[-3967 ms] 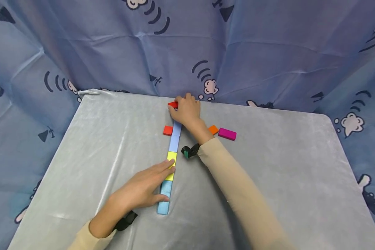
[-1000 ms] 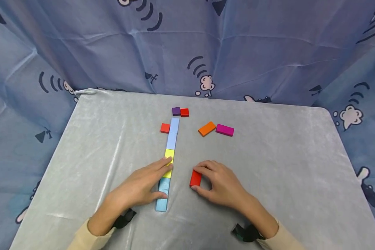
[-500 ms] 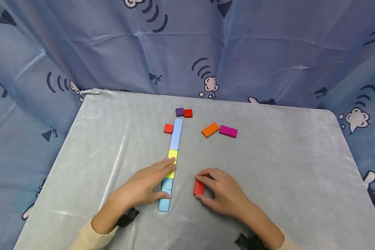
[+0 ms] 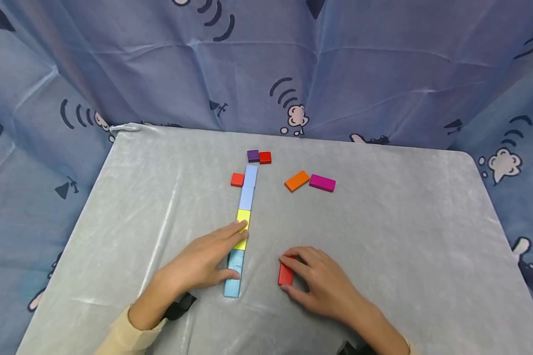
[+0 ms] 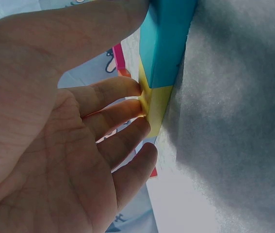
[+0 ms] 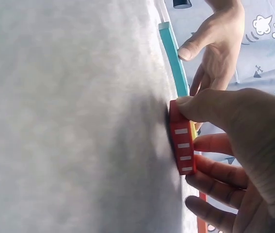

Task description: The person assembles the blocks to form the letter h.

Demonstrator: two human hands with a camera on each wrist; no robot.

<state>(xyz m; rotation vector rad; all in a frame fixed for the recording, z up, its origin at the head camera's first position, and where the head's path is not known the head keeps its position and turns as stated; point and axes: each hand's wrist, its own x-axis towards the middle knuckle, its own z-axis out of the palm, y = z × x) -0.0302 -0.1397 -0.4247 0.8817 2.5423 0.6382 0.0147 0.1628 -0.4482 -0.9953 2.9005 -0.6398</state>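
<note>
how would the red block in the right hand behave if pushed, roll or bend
The red block is probably stiff: its edges look straight in the right hand. Flat faces and square corners suggest it would likely slide, not roll.

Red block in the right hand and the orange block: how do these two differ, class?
Hold: the right hand pinches the red block; no hand touches the orange block.
Angle: in the head view, the red block runs nearly upright in the picture; the orange block slants.
Place: the red block is nearer the head camera than the orange block.
Both are oblong.
</note>
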